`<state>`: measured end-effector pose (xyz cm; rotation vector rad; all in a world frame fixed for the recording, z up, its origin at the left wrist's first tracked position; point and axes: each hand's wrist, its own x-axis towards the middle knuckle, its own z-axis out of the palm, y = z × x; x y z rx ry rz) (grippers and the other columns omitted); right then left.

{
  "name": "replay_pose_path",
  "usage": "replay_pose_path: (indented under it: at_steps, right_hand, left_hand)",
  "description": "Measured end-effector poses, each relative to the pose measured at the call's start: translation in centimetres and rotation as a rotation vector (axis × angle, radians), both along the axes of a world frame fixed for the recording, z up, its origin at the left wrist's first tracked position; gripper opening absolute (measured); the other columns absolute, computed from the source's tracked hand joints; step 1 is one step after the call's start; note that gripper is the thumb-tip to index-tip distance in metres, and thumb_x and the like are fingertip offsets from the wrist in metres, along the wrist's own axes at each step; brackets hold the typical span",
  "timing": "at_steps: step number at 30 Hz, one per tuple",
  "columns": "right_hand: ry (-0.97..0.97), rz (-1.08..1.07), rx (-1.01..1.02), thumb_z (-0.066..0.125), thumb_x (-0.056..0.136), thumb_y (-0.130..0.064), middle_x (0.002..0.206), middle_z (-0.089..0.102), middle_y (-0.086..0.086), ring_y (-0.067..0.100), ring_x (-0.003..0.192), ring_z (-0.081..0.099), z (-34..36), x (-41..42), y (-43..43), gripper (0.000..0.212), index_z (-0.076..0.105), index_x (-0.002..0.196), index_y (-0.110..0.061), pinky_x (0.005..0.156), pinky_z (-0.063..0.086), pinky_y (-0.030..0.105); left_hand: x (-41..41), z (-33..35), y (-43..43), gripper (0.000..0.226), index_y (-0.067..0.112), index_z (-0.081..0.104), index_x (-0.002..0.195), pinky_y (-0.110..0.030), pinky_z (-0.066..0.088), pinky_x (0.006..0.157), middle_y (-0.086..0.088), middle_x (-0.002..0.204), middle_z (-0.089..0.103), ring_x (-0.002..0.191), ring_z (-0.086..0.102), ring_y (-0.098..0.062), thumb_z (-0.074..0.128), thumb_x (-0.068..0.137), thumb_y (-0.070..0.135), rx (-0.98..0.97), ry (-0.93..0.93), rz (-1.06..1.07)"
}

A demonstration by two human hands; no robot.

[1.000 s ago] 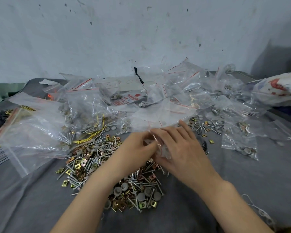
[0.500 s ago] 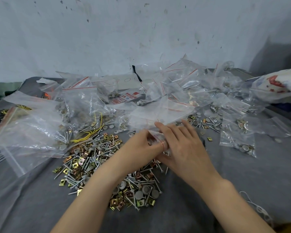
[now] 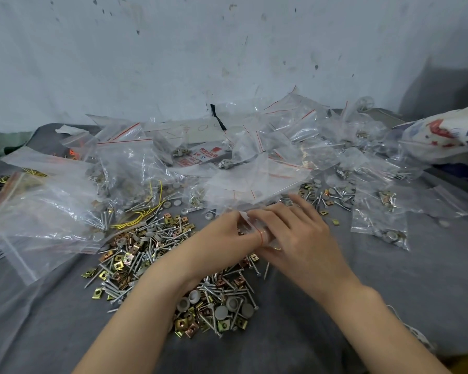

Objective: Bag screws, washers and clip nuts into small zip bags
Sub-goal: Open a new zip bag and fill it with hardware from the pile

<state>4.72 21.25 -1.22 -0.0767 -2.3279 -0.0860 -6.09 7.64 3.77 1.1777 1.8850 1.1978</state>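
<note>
Small zip bag [image 3: 250,225] sits mid-cloth above the loose pile, mostly hidden between the hands and blurred, so its contents cannot be made out. The left hand [image 3: 216,238] pinches its red-striped top. The right hand [image 3: 300,238] curls over it from the other side, thumb out of sight. A grey cloth [image 3: 389,279] lies below a scuffed pale wall [image 3: 227,49]. Loose screws, washers and clip nuts [image 3: 146,252] are heaped under the wrists. Filled bags [image 3: 281,147] crowd the far edge, and a printed sack [image 3: 443,136] is cut off at the right edge.

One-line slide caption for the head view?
Left hand and right hand pinch a small zip bag above loose screws, washers and clip nuts on grey cloth.
</note>
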Motion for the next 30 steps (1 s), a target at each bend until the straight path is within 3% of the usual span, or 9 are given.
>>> replay_pose_path:
  at_steps: [4,8,10,12,16,18,21,24,30]
  right_hand:
    - [0.016,-0.010,-0.003,0.073,0.085,-0.034,0.106,0.068,0.002,0.024,0.095,0.069,0.0,0.2,0.0,0.040,0.068,0.119,-0.015,0.107,0.044,0.048]
    - [0.070,-0.045,-0.043,0.067,0.088,-0.036,0.106,0.069,0.001,0.025,0.094,0.068,0.3,0.4,0.6,0.034,0.068,0.116,-0.016,0.107,0.043,0.046]
    - [0.105,-0.091,-0.068,0.066,0.092,-0.037,0.107,0.070,0.000,0.024,0.095,0.068,0.3,0.5,1.1,0.032,0.068,0.116,-0.016,0.106,0.045,0.046]
    - [0.145,-0.133,-0.096,0.067,0.093,-0.036,0.105,0.069,0.000,0.024,0.094,0.067,0.4,0.7,1.6,0.030,0.068,0.116,-0.016,0.105,0.045,0.045]
    - [0.178,-0.171,-0.158,0.066,0.092,-0.035,0.104,0.067,0.001,0.021,0.096,0.061,0.7,1.0,2.1,0.031,0.067,0.116,-0.016,0.103,0.046,0.042]
    - [0.164,-0.189,-0.180,0.066,0.092,-0.035,0.105,0.067,0.001,0.021,0.098,0.061,0.7,1.2,2.2,0.032,0.066,0.118,-0.016,0.105,0.043,0.041]
    - [0.155,-0.202,-0.206,0.065,0.093,-0.036,0.106,0.068,0.001,0.022,0.099,0.062,0.9,1.2,2.1,0.034,0.067,0.118,-0.015,0.105,0.043,0.042]
    - [0.128,-0.207,-0.227,0.058,0.095,-0.041,0.108,0.068,0.002,0.023,0.100,0.064,1.0,1.1,2.0,0.037,0.066,0.120,-0.015,0.107,0.042,0.042]
    - [0.073,-0.198,-0.250,0.061,0.096,-0.041,0.110,0.068,0.002,0.022,0.104,0.061,0.9,0.8,1.6,0.036,0.066,0.121,-0.017,0.107,0.042,0.045]
  left_hand:
    - [-0.1,-0.2,0.1,0.014,0.031,0.067,0.104,-0.024,0.056,0.084,0.012,0.098,0.070,0.087,0.065,0.002,0.060,0.093,0.033,-0.057,0.027,0.065]
    - [0.1,0.2,0.0,0.016,0.030,0.069,0.106,-0.013,0.052,0.070,0.017,0.097,0.072,0.085,0.065,0.008,0.058,0.095,0.029,0.039,-0.009,0.061]
    - [-0.3,0.5,-0.2,0.017,0.032,0.072,0.106,-0.023,0.056,0.084,0.015,0.101,0.073,0.096,0.067,-0.002,0.058,0.096,0.032,0.076,-0.026,0.120]
    - [-1.0,0.5,-0.4,0.019,0.036,0.073,0.105,-0.031,0.056,0.087,0.013,0.102,0.073,0.097,0.068,-0.007,0.056,0.098,0.033,0.102,-0.026,0.194]
    - [-2.2,-0.7,-0.9,0.024,0.033,0.066,0.116,-0.017,0.054,0.070,0.014,0.101,0.070,0.081,0.064,0.005,0.054,0.097,0.041,-0.027,0.324,0.206]
    - [-2.2,-1.8,-0.8,0.037,0.029,0.059,0.129,-0.028,0.054,0.090,0.012,0.118,0.063,0.102,0.061,-0.001,0.051,0.097,0.047,-0.196,0.534,0.146]
    - [-1.8,-3.4,-0.4,0.051,0.032,0.044,0.142,-0.042,0.036,0.110,0.005,0.142,0.047,0.131,0.043,-0.017,0.045,0.097,0.057,-0.405,0.806,0.089]
    - [-1.7,-3.9,0.0,0.055,0.033,0.037,0.145,-0.042,0.031,0.109,0.004,0.144,0.043,0.134,0.039,-0.021,0.041,0.097,0.058,-0.477,0.890,0.106]
    - [-2.1,-3.7,0.4,0.042,0.031,0.048,0.137,-0.041,0.040,0.105,0.000,0.135,0.050,0.126,0.047,-0.022,0.046,0.099,0.049,-0.468,0.878,0.081]
